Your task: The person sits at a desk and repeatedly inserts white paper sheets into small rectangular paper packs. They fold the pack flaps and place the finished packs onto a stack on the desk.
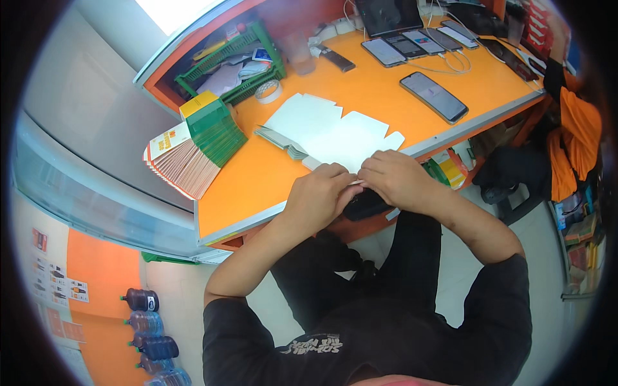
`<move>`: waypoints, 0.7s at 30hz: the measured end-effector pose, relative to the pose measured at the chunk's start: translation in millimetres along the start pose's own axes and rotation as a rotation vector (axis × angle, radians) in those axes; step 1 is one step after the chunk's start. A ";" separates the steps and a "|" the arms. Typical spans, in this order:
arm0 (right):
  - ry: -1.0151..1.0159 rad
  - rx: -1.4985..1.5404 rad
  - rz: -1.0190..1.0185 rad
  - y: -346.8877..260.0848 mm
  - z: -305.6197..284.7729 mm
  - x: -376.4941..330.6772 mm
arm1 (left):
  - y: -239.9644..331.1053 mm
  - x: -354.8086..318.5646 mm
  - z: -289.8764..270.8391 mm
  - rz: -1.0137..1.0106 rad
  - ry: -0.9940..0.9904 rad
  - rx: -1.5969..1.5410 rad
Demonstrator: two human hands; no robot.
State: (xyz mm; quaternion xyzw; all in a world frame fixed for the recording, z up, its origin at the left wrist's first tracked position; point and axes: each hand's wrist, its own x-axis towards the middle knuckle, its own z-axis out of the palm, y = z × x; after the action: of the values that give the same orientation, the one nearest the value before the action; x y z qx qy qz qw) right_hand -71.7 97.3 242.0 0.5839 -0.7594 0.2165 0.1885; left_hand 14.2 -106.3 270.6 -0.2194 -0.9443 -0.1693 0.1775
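Observation:
My left hand (pixel 320 196) and my right hand (pixel 398 181) meet at the front edge of the orange desk. The fingers of both are closed, pinching a thin white card (pixel 356 183) between them; most of it is hidden behind the fingers. Just beyond lie pale, flat carton blanks (pixel 335 132) with notched edges and tabs, several overlapping at their left side. Further left, a fanned stack of green, yellow and white printed cartons (pixel 219 135) spreads across the desk's left corner.
A roll of tape (pixel 268 91) lies by a green basket (pixel 241 55) of papers. Several phones (pixel 386 51) with cables stand at the back, one phone (pixel 434 96) nearer. A person in an orange and black top (pixel 576 145) is at the right. Water bottles (pixel 154 346) line the floor at left.

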 end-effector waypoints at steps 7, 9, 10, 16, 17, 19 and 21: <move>-0.301 0.317 0.176 32.0 -13.2 34.4 | -18.7 19.9 -12.5 -0.213 -0.152 -0.160; -0.456 0.499 0.313 43.8 -23.9 45.3 | -21.6 39.1 -18.9 -0.279 -0.346 -0.152; -0.514 0.596 0.387 49.8 -21.8 49.3 | -23.3 45.5 -21.0 -0.316 -0.440 -0.149; -0.686 0.498 0.619 48.8 -26.8 73.3 | -31.9 58.8 -15.4 -0.208 -0.517 -0.105; -0.659 0.468 0.619 44.8 -28.5 72.7 | -32.4 58.4 -14.7 -0.179 -0.511 -0.097; -0.625 0.394 0.631 40.0 -30.8 71.9 | -29.2 54.5 -14.0 -0.118 -0.447 -0.061; -0.603 0.311 0.656 38.4 -30.2 68.9 | -23.4 48.4 -10.8 -0.049 -0.338 0.002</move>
State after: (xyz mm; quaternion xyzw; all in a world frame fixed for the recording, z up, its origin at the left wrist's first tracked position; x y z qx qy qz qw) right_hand -124.9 67.0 300.2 0.3711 -0.8833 0.1966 -0.2085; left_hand -34.8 -113.3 294.2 -0.2216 -0.9659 -0.1334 0.0122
